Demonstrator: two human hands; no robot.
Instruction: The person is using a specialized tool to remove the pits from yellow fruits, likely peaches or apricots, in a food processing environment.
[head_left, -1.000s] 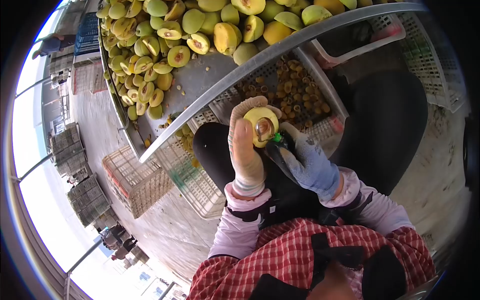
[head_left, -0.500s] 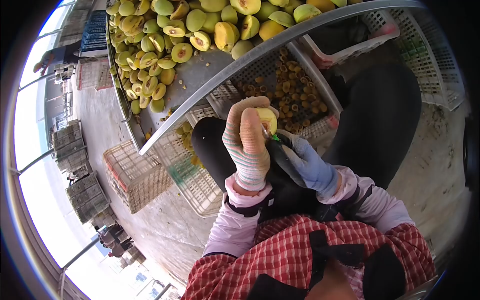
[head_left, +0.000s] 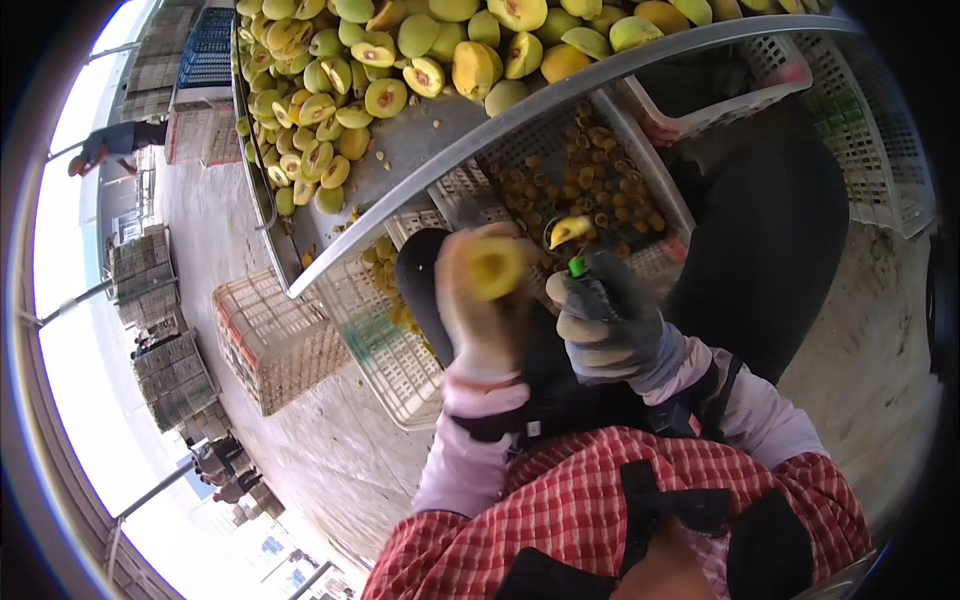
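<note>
Head view: left hand (head_left: 480,310) gloved, blurred, closed around halved fruit (head_left: 497,268), cut face up. Right hand (head_left: 608,325) just beside it, gloved, clamped on dark tool (head_left: 590,285) with green collar; yellow scrap (head_left: 568,231) on the tool's tip, above the hand. Hands close but apart. Beyond right hand, crate (head_left: 655,175) of pits. Farther up, past a metal rim, tray (head_left: 400,150) heaped with halves. Left of left hand, empty crate (head_left: 270,340) on floor.

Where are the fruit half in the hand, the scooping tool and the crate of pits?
fruit half (head_left: 497,267), head view, its hollowed cut face.
scooping tool (head_left: 578,268), head view, its green collar.
crate of pits (head_left: 462,192), head view, its white wall.
</note>
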